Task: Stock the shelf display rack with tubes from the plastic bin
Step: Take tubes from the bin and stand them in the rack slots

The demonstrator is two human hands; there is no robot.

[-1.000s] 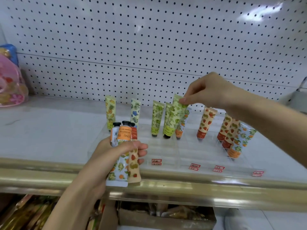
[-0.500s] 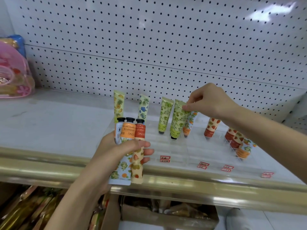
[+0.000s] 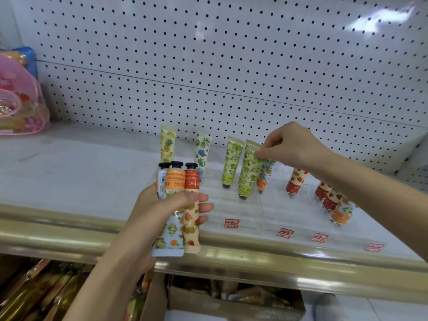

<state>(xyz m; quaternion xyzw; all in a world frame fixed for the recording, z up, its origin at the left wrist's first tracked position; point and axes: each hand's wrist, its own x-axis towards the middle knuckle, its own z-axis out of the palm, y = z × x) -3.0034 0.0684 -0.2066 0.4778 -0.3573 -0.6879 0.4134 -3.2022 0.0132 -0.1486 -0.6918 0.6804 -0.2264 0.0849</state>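
Right hand point(image 3: 294, 147): thumb and forefinger pinch the crimped top edge of a green leaf-print tube point(image 3: 249, 172).
Green leaf-print tube: stands in the clear rack point(image 3: 231, 205), black cap down and crimp up. Its long axis is near upright, with the top leaning slightly right.
Left hand point(image 3: 166, 205): fingers are curled round three held tubes point(image 3: 178, 181), in front of the rack's left end and above the shelf point(image 3: 69, 170) edge.
Held tubes: side by side and parallel, long axes upright, black caps pointing up and crimped ends down.
Stocked neighbours: a second green tube point(image 3: 232, 158) stands just left of the pinched one, and a pineapple tube point(image 3: 167, 144) and a blue-flower tube point(image 3: 202, 151) further left. Strawberry tubes point(image 3: 296, 179) are to the right. All stand cap down.
Rack front: red price labels point(image 3: 231, 223).
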